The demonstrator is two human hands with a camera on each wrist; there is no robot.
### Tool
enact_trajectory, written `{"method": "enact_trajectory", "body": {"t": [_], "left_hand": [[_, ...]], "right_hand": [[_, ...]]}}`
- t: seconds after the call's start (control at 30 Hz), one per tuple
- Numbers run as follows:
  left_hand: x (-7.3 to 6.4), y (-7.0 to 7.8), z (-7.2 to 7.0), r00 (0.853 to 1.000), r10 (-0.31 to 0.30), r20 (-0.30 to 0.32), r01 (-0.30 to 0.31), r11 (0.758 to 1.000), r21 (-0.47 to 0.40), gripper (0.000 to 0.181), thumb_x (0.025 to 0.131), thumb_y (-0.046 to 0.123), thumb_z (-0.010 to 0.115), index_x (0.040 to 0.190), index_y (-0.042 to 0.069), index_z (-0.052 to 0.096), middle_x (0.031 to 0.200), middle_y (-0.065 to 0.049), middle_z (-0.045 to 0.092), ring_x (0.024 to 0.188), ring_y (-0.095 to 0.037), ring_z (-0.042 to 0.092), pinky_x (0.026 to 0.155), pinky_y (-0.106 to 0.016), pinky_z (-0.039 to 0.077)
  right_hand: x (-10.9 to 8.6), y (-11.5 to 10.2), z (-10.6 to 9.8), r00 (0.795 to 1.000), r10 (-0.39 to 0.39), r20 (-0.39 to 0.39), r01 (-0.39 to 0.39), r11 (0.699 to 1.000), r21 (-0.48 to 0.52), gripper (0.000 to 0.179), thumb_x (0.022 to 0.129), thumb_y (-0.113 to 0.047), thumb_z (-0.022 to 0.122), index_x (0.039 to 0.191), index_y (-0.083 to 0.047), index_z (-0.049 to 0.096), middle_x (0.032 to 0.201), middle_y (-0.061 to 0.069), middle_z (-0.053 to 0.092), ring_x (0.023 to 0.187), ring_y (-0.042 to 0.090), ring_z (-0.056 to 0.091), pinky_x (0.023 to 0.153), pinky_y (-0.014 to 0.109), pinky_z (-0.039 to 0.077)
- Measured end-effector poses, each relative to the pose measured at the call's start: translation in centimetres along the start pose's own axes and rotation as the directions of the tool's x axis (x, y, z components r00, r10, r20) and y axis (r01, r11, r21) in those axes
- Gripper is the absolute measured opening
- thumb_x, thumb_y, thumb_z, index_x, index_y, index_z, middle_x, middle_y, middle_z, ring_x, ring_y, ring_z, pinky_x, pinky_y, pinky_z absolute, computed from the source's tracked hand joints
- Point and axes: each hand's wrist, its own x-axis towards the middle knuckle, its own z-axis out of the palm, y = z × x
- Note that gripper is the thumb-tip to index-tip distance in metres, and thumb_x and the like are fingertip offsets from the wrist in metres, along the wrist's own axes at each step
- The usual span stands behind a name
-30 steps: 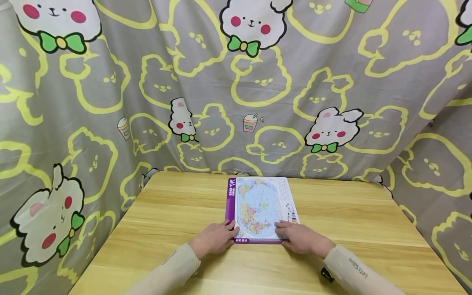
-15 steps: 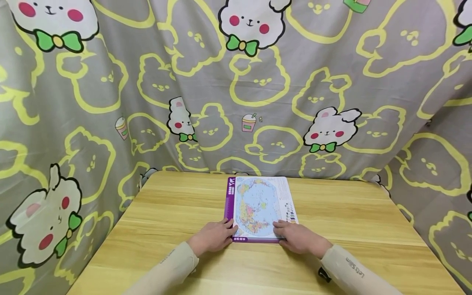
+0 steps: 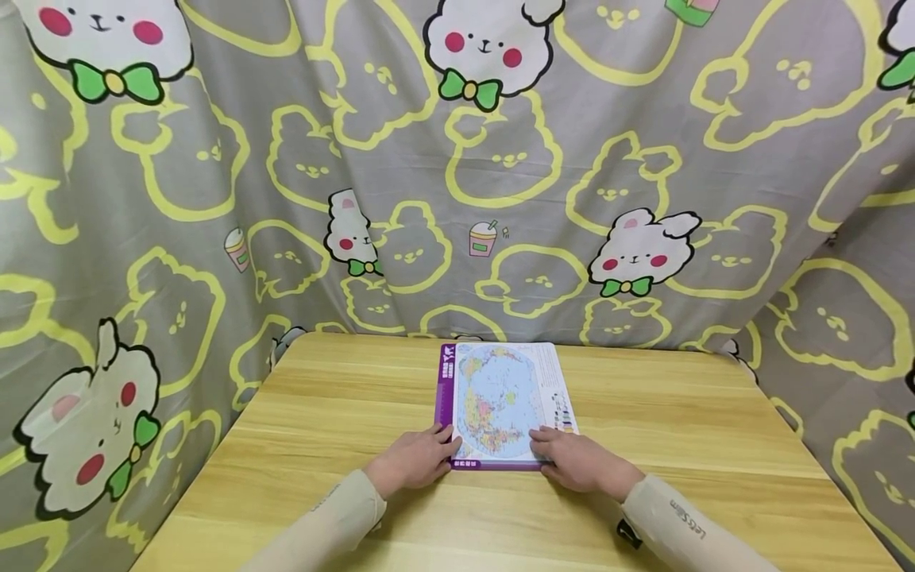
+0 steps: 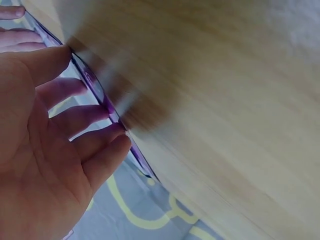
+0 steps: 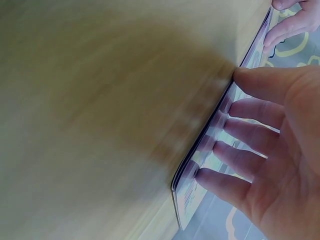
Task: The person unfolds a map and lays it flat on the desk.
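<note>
A flat world map board (image 3: pixel 500 397) with purple borders lies on the wooden table, its near edge toward me. My left hand (image 3: pixel 416 459) rests its fingertips on the board's near left corner. On the near right corner lie the fingertips of my right hand (image 3: pixel 589 462). In the left wrist view the left hand (image 4: pixel 45 145) has its fingers extended on the board and its thumb tip at the edge. The right wrist view has the right hand (image 5: pixel 280 145) with spread fingers on the glossy surface, thumb at the edge. The board's underside is hidden.
The light wooden table (image 3: pixel 343 389) extends to both sides of the board. A grey curtain (image 3: pixel 415 175) with yellow outlines and white rabbits hangs behind the table and along its left and right sides. A small black object (image 3: pixel 629 532) shows under the right sleeve.
Early on, the board and both hands shift very slightly left in the head view along with the background. Both hands keep their places on the board.
</note>
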Motion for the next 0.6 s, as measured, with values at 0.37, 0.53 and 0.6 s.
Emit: {"method": "enact_trajectory", "body": {"t": [0.37, 0.53, 0.6], "left_hand": [[0.08, -0.14, -0.09, 1.000, -0.007, 0.015, 0.007, 1.000, -0.021, 0.046, 0.096, 0.035, 0.054, 0.138, 0.018, 0.049, 0.142, -0.010, 0.045, 0.128, -0.029, 0.045, 0.099, -0.035, 0.043], [0.09, -0.29, -0.10, 1.000, -0.008, 0.016, 0.008, 0.999, -0.033, 0.048, 0.095, 0.035, 0.055, 0.140, 0.017, 0.048, 0.142, -0.010, 0.045, 0.128, -0.029, 0.044, 0.100, -0.035, 0.042], [0.10, -0.32, -0.02, 1.000, -0.005, 0.017, 0.005, 1.000, -0.029, 0.050, 0.095, 0.036, 0.055, 0.140, 0.015, 0.047, 0.143, -0.010, 0.045, 0.129, -0.029, 0.044, 0.101, -0.035, 0.041]], "right_hand": [[-0.01, -0.28, -0.10, 1.000, 0.002, 0.002, -0.002, 1.000, 0.000, 0.032, 0.089, -0.016, 0.064, 0.117, -0.002, 0.061, 0.134, 0.020, 0.051, 0.122, 0.039, 0.048, 0.096, 0.050, 0.043], [0.07, -0.25, -0.17, 1.000, -0.005, -0.001, 0.005, 1.000, -0.006, 0.029, 0.088, -0.016, 0.064, 0.114, -0.003, 0.061, 0.133, 0.020, 0.052, 0.121, 0.038, 0.049, 0.096, 0.050, 0.043], [0.05, -0.25, -0.21, 1.000, -0.007, 0.003, 0.007, 1.000, -0.010, 0.029, 0.088, -0.017, 0.065, 0.114, -0.004, 0.061, 0.133, 0.019, 0.052, 0.121, 0.037, 0.049, 0.095, 0.049, 0.045]]}}
